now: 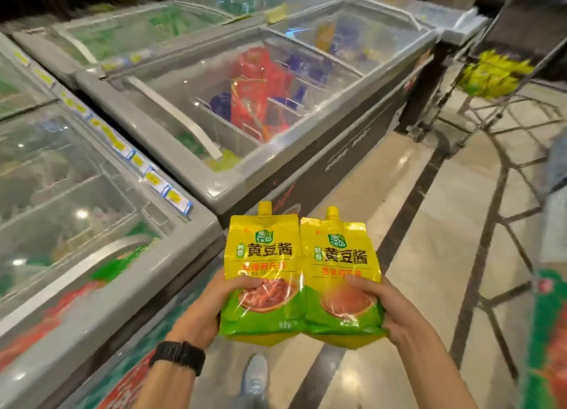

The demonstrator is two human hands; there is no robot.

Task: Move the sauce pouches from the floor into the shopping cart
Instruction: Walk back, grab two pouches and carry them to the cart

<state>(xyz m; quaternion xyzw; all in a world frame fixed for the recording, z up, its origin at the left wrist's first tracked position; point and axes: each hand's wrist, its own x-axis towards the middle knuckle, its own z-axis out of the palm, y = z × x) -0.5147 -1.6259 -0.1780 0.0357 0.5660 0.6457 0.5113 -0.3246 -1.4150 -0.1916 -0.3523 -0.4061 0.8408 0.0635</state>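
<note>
Well short of the shopping cart (527,31), below and left of it, we hold one sauce pouch (262,270) clamped in our left hand (208,310) and a second pouch (340,280) in our right hand (395,313), and either slick, bottom-gripped bag may tip or slip.

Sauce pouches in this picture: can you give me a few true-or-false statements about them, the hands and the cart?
1. The left hand holds the left pouch and the right hand holds the right pouch. True.
2. Both pouches lie on the floor. False: both are held up in the air.
3. The shopping cart, at upper right, already holds yellow-green packs. True.
4. The left wrist is bare. False: it wears a dark watch.
</note>
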